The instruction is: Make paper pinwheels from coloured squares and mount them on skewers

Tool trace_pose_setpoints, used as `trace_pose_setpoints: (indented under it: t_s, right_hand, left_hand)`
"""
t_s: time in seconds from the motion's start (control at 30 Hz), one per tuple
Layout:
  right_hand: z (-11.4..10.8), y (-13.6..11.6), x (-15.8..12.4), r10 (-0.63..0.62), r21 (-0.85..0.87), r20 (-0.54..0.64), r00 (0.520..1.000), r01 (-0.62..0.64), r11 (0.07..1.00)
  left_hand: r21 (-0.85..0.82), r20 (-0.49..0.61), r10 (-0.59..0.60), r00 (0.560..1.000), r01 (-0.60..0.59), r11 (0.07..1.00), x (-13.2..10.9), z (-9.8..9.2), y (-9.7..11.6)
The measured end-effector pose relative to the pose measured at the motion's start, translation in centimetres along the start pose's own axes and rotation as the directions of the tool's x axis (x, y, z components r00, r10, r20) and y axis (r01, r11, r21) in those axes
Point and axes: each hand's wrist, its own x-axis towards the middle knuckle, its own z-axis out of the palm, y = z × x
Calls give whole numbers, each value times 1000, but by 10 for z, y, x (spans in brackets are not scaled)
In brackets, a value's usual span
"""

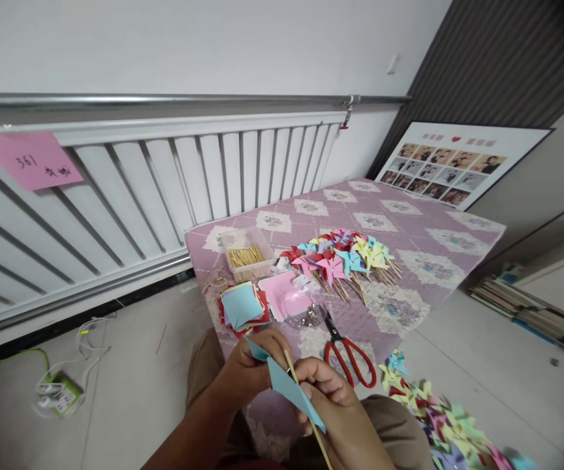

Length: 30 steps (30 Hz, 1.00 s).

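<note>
Near the table's front edge, my left hand [254, 369] pinches a piece of light blue paper [289, 386] with folded parts. My right hand [333, 405] grips a thin wooden stick [320, 445] that crosses the blue paper, its upper end showing between the hands. A small dark piece [288, 371] shows where stick and paper meet; its shape is too small to tell. Red-handled scissors [348, 352] lie just beyond my right hand. A stack of coloured paper squares [241, 305] and a clear round dish [297, 303] with small metal pieces sit beyond my hands.
On the flowered tablecloth [423, 258] stand a plastic box of sticks [247, 254] and a pile of finished pinwheels [343, 258]. More pinwheels [443, 418] lie at the lower right. A photo board [451, 160] leans behind the table; a white radiator [164, 189] lines the wall.
</note>
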Motion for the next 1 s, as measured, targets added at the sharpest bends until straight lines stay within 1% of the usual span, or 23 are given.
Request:
trace_pose_setpoints:
  t_s: [0.1, 0.3, 0.43, 0.53, 0.7, 0.83, 1.0]
  right_hand:
    - [0, 1, 2, -22, -3, 8, 1000, 22, 1000]
    - [-5, 1, 4, -74, -49, 24, 997, 75, 996]
    - [-11, 2, 7, -102, -102, 16, 995, 103, 989]
    - [-15, 4, 10, -107, -92, -10, 994, 106, 990]
    - [-20, 5, 12, -122, -63, -65, 990, 118, 991]
    - [-24, 6, 15, -143, -56, -81, 986, 138, 989]
    - [-31, 11, 19, -163, -58, -81, 983, 158, 986]
  left_hand:
    - [-18, 4, 4, 1000, -4, 1000, -1, 0, 0]
    - [1, -9, -9, 1000, 9, 1000, -1, 0, -3]
    - [-82, -40, -23, 999, 20, 996, 1, 5, -7]
    - [-106, -88, -48, 995, 38, 994, 3, 11, -8]
    - [-119, -208, -179, 962, 157, 980, 6, 21, -8]
    - [-156, -247, -257, 934, 224, 962, 7, 23, -15]
    - [-180, -294, -310, 904, 266, 947, 8, 25, -21]
